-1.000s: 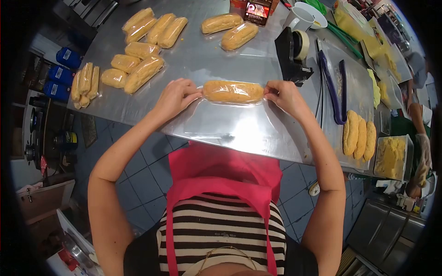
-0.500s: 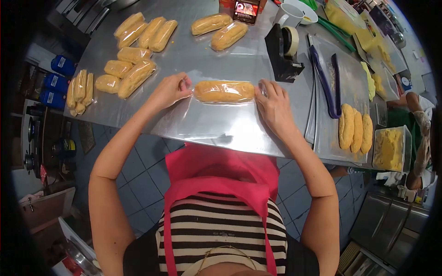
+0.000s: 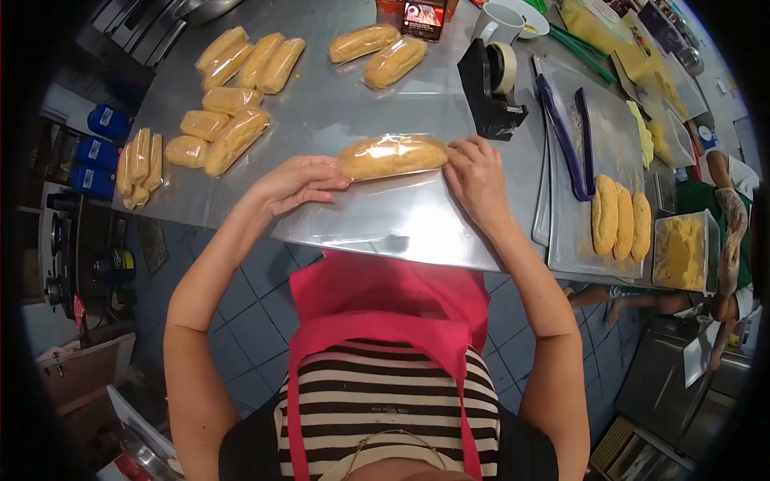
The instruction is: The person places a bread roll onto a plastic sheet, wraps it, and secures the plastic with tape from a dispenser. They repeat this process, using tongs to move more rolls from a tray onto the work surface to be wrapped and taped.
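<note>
In front of me on the steel table lies a long bread roll (image 3: 391, 158) wrapped in clear plastic, slightly tilted with its right end farther from me. My left hand (image 3: 303, 183) grips its left end, thumb and fingers at the wrap. At the other end, my right hand (image 3: 476, 170) has its fingers closed on the wrap. Beyond the roll are two wrapped rolls (image 3: 396, 62). A black tape dispenser (image 3: 491, 90) with a roll of tape stands past my right hand.
Several wrapped rolls (image 3: 238, 141) lie at the left of the steel table (image 3: 353, 228). At right, a metal tray (image 3: 568, 236) holds purple tongs (image 3: 547, 100) and three unwrapped rolls (image 3: 621, 218). Beside it sits a tub of yellow filling (image 3: 682, 250). Another person's arm (image 3: 731, 216) shows at far right.
My left hand has turned and closed on the roll's left end, where it earlier pinched the wrap beside it. The roll has tilted. At far right, the other person has moved.
</note>
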{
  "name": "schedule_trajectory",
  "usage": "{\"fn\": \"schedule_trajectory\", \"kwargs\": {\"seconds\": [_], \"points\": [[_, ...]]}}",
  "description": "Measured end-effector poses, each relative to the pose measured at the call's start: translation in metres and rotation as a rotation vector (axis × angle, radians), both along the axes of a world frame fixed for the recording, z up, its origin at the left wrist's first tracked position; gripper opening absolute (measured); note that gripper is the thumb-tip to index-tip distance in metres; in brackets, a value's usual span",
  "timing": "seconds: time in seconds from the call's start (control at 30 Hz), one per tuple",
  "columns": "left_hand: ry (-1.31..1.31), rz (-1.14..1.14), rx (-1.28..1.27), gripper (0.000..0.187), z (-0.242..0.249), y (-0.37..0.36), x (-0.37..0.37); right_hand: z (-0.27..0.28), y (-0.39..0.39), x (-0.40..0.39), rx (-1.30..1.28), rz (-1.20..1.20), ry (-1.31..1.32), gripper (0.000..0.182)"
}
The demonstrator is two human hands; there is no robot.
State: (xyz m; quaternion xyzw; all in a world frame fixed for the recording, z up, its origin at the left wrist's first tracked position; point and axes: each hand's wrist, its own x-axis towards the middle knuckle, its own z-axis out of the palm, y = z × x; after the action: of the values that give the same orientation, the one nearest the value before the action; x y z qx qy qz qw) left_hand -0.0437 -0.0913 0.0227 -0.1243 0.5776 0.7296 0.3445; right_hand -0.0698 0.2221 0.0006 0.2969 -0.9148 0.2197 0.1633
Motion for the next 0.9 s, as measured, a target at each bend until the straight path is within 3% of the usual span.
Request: {"fn": "schedule_trajectory", "kwargs": {"seconds": [0.07,0.17,0.27,0.37,0.47,0.57,0.7,0.8,0.9], "points": [[0.021,0.028,0.009,0.029,0.0,0.003,0.008,0.005,-0.004,-0.002,-0.018,-0.048,0.025,0.035],[0.088,0.091,0.006,0.028,0.001,0.015,0.021,0.024,-0.011,0.001,-0.371,-0.065,-0.273,0.035],[0.185,0.163,-0.058,0.028,0.0,0.022,0.029,0.035,-0.031,0.012,-1.135,-0.15,-0.924,0.034],[0.295,0.22,-0.133,0.034,-0.011,0.026,0.032,0.044,-0.028,0.014,-1.624,0.247,-1.244,0.036],[0.406,0.295,-0.145,0.034,-0.024,0.032,0.034,0.047,-0.029,0.018,-1.525,0.123,-1.136,0.041],[0.495,0.327,-0.186,0.032,-0.026,0.038,0.035,0.044,-0.03,0.02,-1.045,-0.028,-0.746,0.046],[0.561,0.34,-0.235,0.029,-0.027,0.043,0.034,0.047,-0.033,0.024,-1.227,0.005,-0.917,0.048],[0.543,0.384,-0.21,0.026,-0.029,0.044,0.034,0.051,-0.032,0.025,-1.212,-0.062,-0.976,0.05],[0.483,0.412,-0.187,0.024,-0.028,0.045,0.033,0.043,-0.032,0.024,-1.258,-0.011,-0.895,0.05]]}}
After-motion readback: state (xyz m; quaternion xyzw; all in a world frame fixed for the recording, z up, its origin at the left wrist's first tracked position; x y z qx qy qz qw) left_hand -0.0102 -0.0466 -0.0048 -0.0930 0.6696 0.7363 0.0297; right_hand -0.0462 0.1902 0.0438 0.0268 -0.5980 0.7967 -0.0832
